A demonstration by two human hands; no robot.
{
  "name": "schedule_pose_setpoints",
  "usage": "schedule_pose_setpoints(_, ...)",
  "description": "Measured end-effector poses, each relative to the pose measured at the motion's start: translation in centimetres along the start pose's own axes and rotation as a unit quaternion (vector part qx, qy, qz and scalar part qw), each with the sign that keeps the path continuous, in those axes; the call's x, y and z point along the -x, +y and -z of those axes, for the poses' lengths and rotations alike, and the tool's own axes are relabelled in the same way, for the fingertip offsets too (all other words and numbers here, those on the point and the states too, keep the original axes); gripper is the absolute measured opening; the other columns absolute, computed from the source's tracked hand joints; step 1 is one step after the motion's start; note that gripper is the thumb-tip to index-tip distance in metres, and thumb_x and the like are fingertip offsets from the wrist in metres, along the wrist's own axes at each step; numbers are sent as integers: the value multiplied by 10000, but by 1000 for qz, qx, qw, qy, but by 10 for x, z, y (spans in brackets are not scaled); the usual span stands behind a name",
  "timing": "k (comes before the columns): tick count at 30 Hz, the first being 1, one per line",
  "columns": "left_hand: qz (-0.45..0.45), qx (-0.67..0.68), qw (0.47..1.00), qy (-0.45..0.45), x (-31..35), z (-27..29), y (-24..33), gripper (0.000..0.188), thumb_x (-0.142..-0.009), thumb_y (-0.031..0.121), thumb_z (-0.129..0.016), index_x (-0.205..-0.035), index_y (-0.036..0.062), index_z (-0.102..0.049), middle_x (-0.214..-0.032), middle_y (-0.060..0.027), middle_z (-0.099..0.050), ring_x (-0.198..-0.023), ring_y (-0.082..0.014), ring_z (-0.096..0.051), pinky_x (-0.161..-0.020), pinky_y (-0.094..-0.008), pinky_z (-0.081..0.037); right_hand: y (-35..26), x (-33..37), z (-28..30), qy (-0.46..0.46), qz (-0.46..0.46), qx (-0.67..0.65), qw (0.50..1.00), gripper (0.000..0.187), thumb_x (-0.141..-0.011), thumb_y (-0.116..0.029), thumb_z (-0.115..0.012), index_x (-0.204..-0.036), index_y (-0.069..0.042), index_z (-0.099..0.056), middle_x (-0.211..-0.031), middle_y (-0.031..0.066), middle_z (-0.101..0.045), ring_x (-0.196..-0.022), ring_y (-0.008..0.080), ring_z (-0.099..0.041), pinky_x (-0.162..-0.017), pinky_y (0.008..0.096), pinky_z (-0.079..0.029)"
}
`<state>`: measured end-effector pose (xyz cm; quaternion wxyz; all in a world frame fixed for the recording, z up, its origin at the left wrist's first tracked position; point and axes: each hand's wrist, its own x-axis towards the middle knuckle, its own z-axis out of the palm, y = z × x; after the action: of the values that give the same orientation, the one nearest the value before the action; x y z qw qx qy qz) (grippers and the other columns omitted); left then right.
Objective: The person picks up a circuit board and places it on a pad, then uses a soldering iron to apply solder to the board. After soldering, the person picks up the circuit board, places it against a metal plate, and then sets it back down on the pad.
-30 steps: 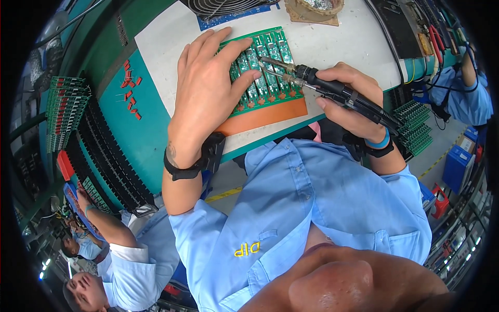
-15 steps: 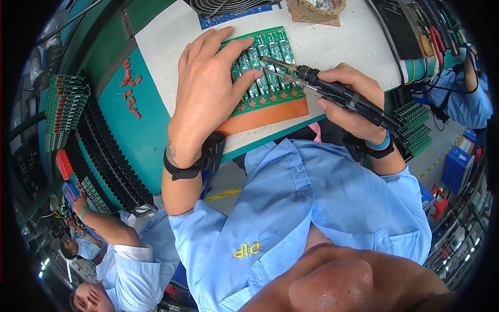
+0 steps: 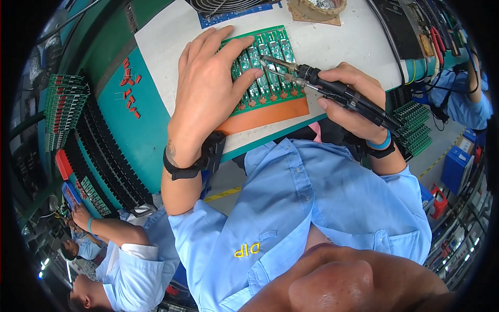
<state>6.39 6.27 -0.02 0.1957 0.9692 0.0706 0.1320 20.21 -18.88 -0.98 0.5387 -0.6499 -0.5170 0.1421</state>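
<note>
A green circuit board panel of several narrow strips lies on the white sheet, with an orange strip along its near edge. My left hand rests across the panel's left part, fingers spread and thumb over the board, covering what is beneath. In my right hand is a black soldering iron with a thin metal feed tube beside its tip. The tip points left at the middle of the panel, just right of my left thumb; whether it touches cannot be made out.
Loose red components lie on the green mat at left, beside black slotted racks and stacked boards. A fan and a round tin stand at the back. More boards sit at right. A co-worker works at lower left.
Both my hands and the soldering iron stay almost where they were. At lower left the co-worker's head has turned and their arm has shifted slightly.
</note>
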Motion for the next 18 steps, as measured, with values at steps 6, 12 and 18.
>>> schedule_pose_setpoints(6, 2, -4, 1000, -2, 0, 0, 0, 472, -820, 271, -836, -1251, 114, -726, -1388, -174, -623, -1348, -389, -503, -1143, -501, -367, 1, 2, 1, 9, 5, 1, 1000, 421, -777, 62, -767, -1180, 60, -646, -956, 168, -694, -784, 198, -639, -689, 298, -493)
schedule_pose_setpoints(12, 2, -8, 1000, -3, 0, 1, 1, 472, -826, 253, -831, -1260, 105, -720, -1394, -166, -623, -1344, -384, -512, -1134, -492, -383, -4, 5, 19, 22, 22, 23, 999, 449, -812, 46, -765, -1237, 57, -624, -975, 143, -696, -829, 189, -647, -741, 293, -509)
schedule_pose_setpoints(18, 2, -19, 1000, -9, 0, 3, 3, 479, -840, 235, -826, -1282, 92, -706, -1417, -150, -616, -1347, -373, -524, -1125, -475, -406, 25, 8, 22, 238, -60, 11, 969, 518, -839, -4, -787, -1309, 55, -576, -1016, 116, -686, -951, 197, -652, -856, 314, -528)
